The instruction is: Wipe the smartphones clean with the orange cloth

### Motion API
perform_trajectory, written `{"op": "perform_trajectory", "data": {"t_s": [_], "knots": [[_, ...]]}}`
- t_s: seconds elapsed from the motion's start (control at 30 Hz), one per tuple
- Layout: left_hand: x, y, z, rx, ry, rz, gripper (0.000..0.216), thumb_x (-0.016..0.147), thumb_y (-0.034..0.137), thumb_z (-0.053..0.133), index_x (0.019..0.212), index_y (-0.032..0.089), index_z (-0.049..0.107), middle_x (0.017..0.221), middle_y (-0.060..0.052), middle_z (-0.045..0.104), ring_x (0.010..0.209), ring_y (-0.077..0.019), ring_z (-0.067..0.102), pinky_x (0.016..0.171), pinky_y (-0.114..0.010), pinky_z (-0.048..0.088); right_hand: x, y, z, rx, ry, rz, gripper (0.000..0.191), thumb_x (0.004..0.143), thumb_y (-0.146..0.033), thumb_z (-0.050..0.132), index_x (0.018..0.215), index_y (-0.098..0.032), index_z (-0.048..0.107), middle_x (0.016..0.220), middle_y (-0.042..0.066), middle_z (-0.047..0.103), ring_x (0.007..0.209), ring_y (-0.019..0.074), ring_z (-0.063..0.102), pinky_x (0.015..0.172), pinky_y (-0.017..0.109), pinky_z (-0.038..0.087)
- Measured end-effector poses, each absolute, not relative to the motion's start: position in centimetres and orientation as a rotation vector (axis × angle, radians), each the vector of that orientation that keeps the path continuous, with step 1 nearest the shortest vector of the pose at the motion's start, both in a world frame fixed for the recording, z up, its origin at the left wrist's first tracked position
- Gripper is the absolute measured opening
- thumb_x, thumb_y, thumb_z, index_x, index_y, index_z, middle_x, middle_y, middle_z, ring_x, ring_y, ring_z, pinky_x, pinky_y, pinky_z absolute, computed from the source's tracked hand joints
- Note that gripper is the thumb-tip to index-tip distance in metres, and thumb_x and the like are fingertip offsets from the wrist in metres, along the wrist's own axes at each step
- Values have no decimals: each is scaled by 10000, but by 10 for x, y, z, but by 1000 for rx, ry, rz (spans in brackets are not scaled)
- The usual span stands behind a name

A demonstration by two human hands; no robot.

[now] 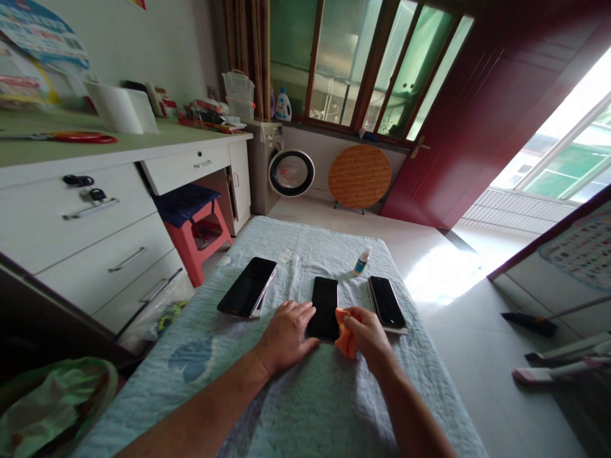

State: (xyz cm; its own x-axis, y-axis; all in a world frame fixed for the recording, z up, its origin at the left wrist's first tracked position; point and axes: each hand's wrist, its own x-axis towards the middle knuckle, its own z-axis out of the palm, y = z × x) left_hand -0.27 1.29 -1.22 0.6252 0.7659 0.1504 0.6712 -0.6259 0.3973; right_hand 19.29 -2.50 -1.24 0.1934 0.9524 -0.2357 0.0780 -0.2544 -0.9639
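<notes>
A black smartphone [325,305] lies face up on a pale blue quilted cover. My left hand [289,334] grips its left side, fingertips on the edge and thumb by the lower corner. In my right hand [365,334] an orange cloth [344,343] is pinched, touching the phone's right edge. To the left, a larger black tablet-like device [248,286] rests tilted on something partly hidden beneath it. Another smartphone [386,301] sits on a thin, light-coloured item at the right. A small spray bottle [362,262] stands upright behind these two phones.
The quilted cover [305,407] spreads over the surface under my hands. At the left are a white drawer desk [128,219], a red stool [200,235] and a bin [107,388]. Farther back are a washing machine [265,181] with its door open and a round folded tabletop [360,176].
</notes>
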Motion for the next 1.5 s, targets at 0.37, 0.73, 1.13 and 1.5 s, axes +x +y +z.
{"op": "perform_trajectory", "data": {"t_s": [0.37,0.73,1.13,1.5], "knots": [[1,13,-10,2496,1212,522,412,799,380,685,1151,183,597,1158,-101,663,1060,-302,584,980,-426,417,186,-26,-9,-1207,-770,1355,306,702,-395,711,844,-138,624,601,12,646,454,137,590,388,211,437],[5,10,-10,2347,1298,628,259,829,263,585,1083,217,573,1018,-54,652,953,-239,646,838,-325,494,173,-26,-9,-1084,-1080,1234,281,787,-419,712,956,-195,736,992,49,691,896,179,632,799,280,520],[1,14,-10,2056,1364,978,461,801,162,544,1258,195,497,1138,-95,666,1068,-251,639,955,-394,499,173,-32,-4,-1093,-1042,1353,353,784,-488,703,937,-170,702,739,-13,602,603,116,598,604,254,535],[7,10,-13,1700,1179,842,398,764,118,600,1146,182,513,985,-33,692,877,-183,667,813,-299,514,181,-26,-6,-1215,-1097,1055,295,800,-452,689,928,-192,744,1004,54,649,794,160,616,689,270,521]]}}
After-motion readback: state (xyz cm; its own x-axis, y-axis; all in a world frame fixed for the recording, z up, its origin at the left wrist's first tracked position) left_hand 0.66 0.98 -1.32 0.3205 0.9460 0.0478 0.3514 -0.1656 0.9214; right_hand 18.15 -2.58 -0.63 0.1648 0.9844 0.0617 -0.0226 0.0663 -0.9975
